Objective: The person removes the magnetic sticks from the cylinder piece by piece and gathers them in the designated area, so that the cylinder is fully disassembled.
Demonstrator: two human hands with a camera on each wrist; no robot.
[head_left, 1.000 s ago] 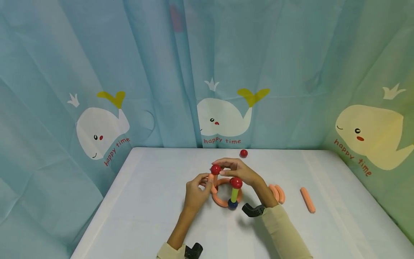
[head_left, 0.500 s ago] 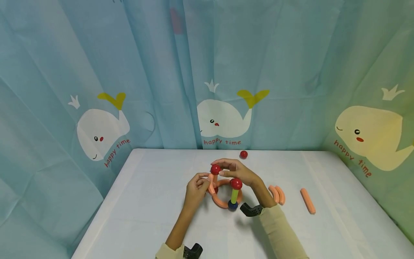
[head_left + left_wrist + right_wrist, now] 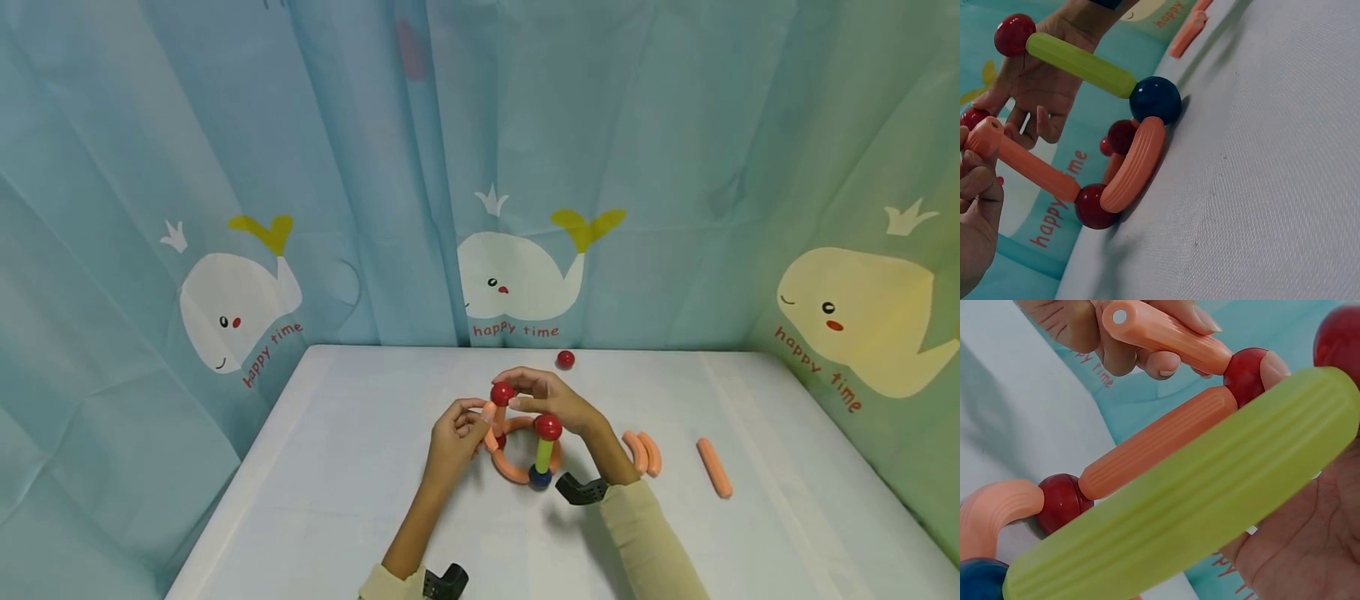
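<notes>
My left hand (image 3: 452, 446) pinches a short orange building rod (image 3: 1169, 337) with a round metal-like tip. The rod's far end meets a red ball (image 3: 1244, 378) in the right wrist view. That ball tops an upright orange rod (image 3: 1038, 169), and my right hand (image 3: 555, 398) holds it between thumb and fingers. Below is a ring of curved orange rods (image 3: 512, 471) joined by red balls (image 3: 1096, 206) and a blue ball (image 3: 1155, 100). From the blue ball rises a green rod (image 3: 543, 455), capped by another red ball (image 3: 548, 427). My left hand partly hides its rod in the head view.
A loose red ball (image 3: 566, 359) lies near the table's back edge. To the right are two curved orange rods (image 3: 643, 454) side by side and a straight orange rod (image 3: 714, 468). A whale-print curtain (image 3: 405, 208) hangs behind the white table (image 3: 322, 500).
The rod in my left hand has shifted and tilted slightly against the red ball. My right hand has stayed on that ball, and the ring stands where it was.
</notes>
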